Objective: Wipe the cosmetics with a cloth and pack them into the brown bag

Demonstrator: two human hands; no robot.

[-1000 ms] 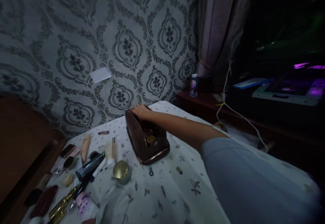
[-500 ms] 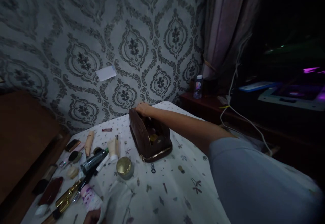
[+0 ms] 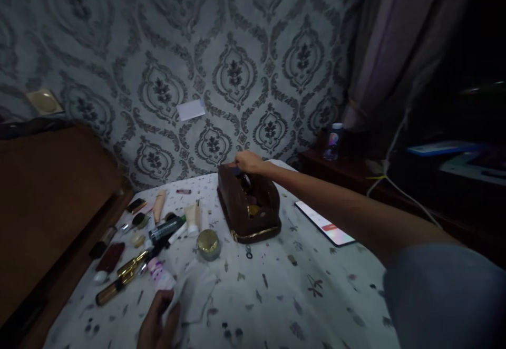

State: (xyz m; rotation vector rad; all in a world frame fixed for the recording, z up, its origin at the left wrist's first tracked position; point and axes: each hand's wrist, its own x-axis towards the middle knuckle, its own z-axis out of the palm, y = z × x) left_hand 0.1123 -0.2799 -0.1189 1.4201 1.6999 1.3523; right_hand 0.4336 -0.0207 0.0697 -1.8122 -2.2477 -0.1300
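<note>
While our right hand (image 3: 248, 162) is resting on the far rim of the brown bag (image 3: 231, 206), its fingertips are hiding, so we cannot tell whether they are clamping. The bag is standing open on the patterned sheet (image 3: 276, 286). Our left hand (image 3: 158, 320) is showing just beside the pink-and-white tube (image 3: 160, 273), its grip unclear.

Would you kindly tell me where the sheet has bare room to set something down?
Most room: the near sheet, bordered by the bag, jar and left hand. A narrower strip lies between bag and lit screen. The left side, beside the wooden board, is crowded with cosmetics.
</note>
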